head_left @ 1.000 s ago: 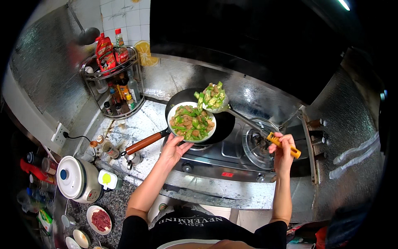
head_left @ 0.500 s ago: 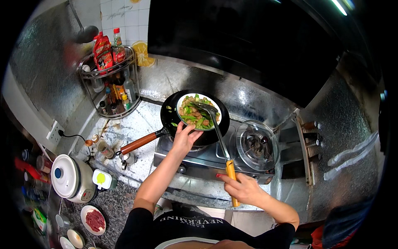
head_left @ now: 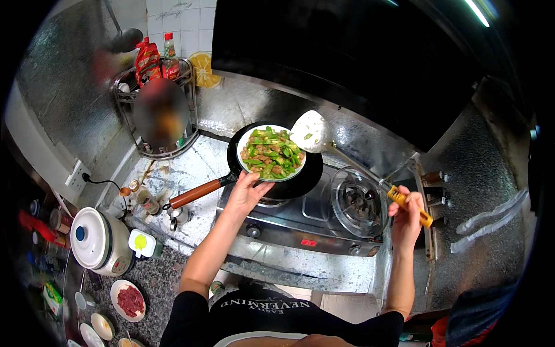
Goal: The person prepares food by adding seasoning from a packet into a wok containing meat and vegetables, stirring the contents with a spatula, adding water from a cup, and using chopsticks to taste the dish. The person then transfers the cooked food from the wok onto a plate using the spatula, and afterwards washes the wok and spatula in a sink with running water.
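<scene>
Hands first: the left hand (head_left: 250, 194) grips the plate (head_left: 240, 146) at its near rim, thumb and fingers spread along the edge, while the right hand (head_left: 407, 211) is closed around the yellow handle of the scoop (head_left: 310, 132). The plate, white and round, is held over the wok (head_left: 309, 178), heaped with glossy green pepper pieces and brown meat (head_left: 270, 151). At its right edge hangs the scoop's broad metal face, shiny and wet, with only a few scraps clinging; whether it touches the rim I can't tell. To my eye the step in hand is dishing up, with the plate already well filled. I'd judge the next move calls for keeping that load level and the scoop's drips above the wok.

Nearest the cook, at the left, the speckled stone counter (head_left: 167, 274) carries a dish (head_left: 117, 287) of dark red raw meat (head_left: 130, 302) and a rounded cream cooker (head_left: 92, 237). Farther in, the wok's smooth brown handle (head_left: 198, 194) points left from its black metal bowl, on a steel stove (head_left: 277, 232). Beyond stand a tubular wire rack (head_left: 193, 87) of bottles and, above, a flat, glossy black hood (head_left: 347, 58).
</scene>
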`<state>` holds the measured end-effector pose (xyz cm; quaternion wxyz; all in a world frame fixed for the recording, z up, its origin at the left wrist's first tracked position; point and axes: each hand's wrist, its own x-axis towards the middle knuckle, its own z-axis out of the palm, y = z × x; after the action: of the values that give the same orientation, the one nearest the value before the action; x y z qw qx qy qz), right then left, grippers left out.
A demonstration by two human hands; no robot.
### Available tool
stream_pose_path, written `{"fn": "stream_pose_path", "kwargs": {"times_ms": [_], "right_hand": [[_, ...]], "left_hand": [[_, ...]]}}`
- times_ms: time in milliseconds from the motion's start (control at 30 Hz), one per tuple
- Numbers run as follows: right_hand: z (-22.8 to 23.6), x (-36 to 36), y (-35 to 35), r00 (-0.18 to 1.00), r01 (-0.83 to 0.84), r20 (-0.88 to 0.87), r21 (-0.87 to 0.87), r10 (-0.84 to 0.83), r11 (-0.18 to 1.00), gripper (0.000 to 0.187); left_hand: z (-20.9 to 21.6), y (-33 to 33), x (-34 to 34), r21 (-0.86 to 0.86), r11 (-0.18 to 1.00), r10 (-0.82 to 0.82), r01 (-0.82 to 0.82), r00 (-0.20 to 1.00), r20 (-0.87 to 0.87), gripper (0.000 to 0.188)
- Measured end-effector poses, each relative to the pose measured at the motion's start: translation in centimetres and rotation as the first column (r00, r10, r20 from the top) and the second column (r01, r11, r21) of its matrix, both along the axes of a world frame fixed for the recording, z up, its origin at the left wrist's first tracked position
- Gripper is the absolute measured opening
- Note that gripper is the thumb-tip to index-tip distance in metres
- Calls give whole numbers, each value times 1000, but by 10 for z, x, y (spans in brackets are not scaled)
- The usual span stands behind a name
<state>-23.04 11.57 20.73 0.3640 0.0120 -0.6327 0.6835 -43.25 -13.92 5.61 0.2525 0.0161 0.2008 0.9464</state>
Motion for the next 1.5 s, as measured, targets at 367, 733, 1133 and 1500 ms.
{"fn": "stream_pose_path", "kwargs": {"times_ms": [367, 733, 1133, 1500], "right_hand": [[-11, -88, 44, 946, -5, 323, 105, -29, 994, 21], [5, -249, -49, 806, -433, 577, 426, 131, 794, 19], [-61, -159, -83, 908, -286, 291, 956, 302, -61, 12], [-26, -63, -75, 872, -367, 445, 870, 204, -330, 13]], "left_hand": [[-22, -84, 54, -95, 995, -6, 8, 1000, 28, 58], [-50, -151, 146, -70, 988, 146, -137, 979, 140, 53], [-54, -169, 156, -80, 980, 192, -183, 974, 117, 53], [-79, -160, 164, -111, 985, 149, -129, 970, 194, 54]]}}
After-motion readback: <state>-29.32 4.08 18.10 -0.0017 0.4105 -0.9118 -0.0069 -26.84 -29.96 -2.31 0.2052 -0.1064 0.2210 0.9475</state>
